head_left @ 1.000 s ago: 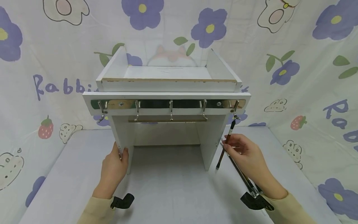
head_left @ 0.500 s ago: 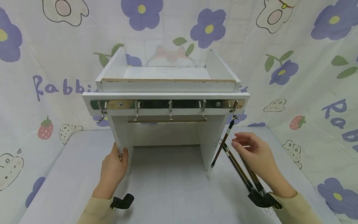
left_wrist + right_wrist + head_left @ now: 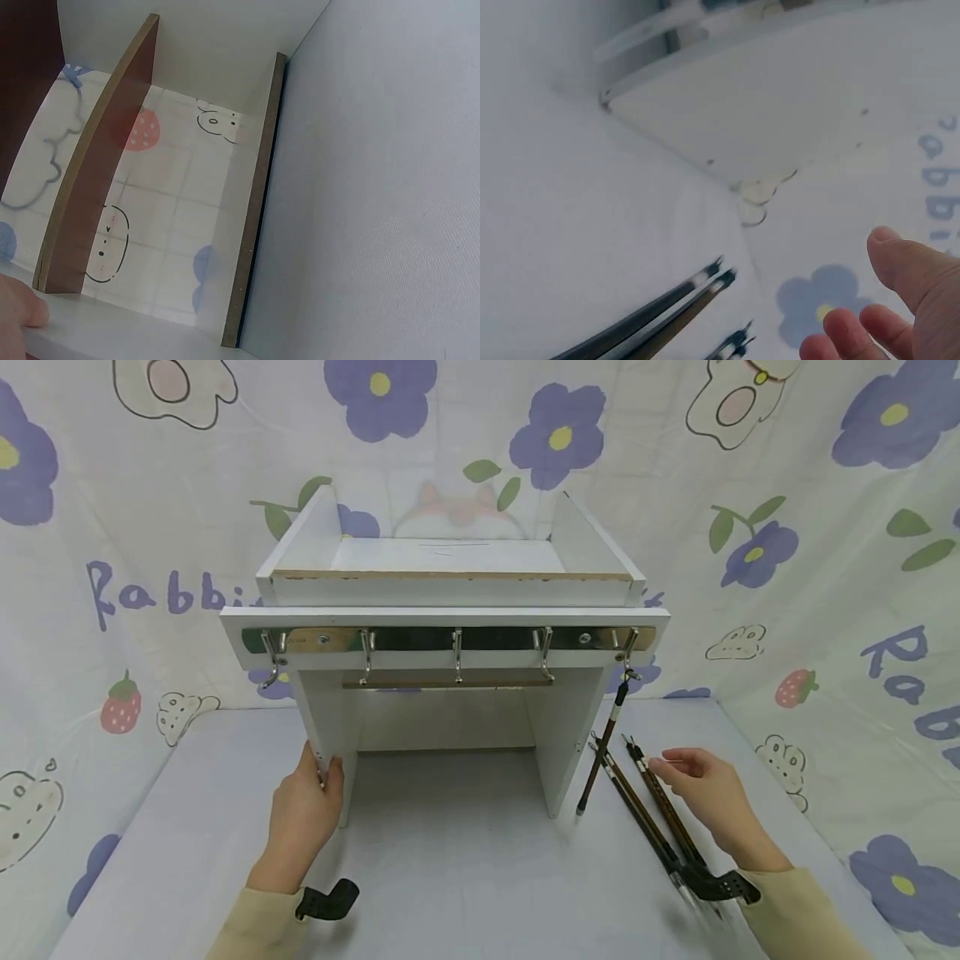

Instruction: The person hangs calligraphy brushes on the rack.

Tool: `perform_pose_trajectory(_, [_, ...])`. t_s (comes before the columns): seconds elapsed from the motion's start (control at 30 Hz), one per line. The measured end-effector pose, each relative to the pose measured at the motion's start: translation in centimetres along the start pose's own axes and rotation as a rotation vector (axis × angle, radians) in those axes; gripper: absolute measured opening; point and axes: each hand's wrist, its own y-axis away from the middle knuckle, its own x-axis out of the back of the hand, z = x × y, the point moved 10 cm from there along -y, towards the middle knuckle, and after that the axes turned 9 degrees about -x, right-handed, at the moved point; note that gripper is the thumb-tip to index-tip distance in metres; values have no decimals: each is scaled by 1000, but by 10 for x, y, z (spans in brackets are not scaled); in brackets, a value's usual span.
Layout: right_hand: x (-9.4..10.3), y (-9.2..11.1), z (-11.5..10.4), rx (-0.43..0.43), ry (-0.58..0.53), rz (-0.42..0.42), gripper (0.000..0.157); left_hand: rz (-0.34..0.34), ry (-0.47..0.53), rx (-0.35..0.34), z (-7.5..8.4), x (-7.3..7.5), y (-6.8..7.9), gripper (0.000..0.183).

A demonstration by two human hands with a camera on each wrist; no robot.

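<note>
My left hand (image 3: 306,818) grips the left side panel of a white shelf unit (image 3: 450,593); the left wrist view shows fingertips (image 3: 22,304) at the panel's edge. Along its front runs a metal hook rail (image 3: 416,638). A brown-handled calligraphy brush (image 3: 602,750) hangs from the far-right hook (image 3: 632,647), slanting down. My right hand (image 3: 705,797) hovers by the brushes on the table, thumb and fingers apart and nothing between them in the right wrist view. Below it lie two close groups of brushes, a left one (image 3: 637,808) and a right one (image 3: 669,807).
The other hooks (image 3: 458,656) carry nothing. Above the rail sits a shallow white top tray (image 3: 450,556). A patterned cloth (image 3: 750,485) backs the white table (image 3: 465,877). Black wrist mounts (image 3: 327,900) are on both sleeves.
My right hand has let go of the hanging brush and moved right and down to the brushes on the table. The hanging brush swings slightly. The left hand stays put.
</note>
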Motion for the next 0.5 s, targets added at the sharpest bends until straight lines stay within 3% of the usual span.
perform_pose_trajectory(0.17, [-4,-7,29,-93,12,-25,77,3,3,-2,0,0,1,34])
perform_pose_trajectory(0.5, [-13,-18,75,-214,13,-97,76,4,7,5,1,1,1,34])
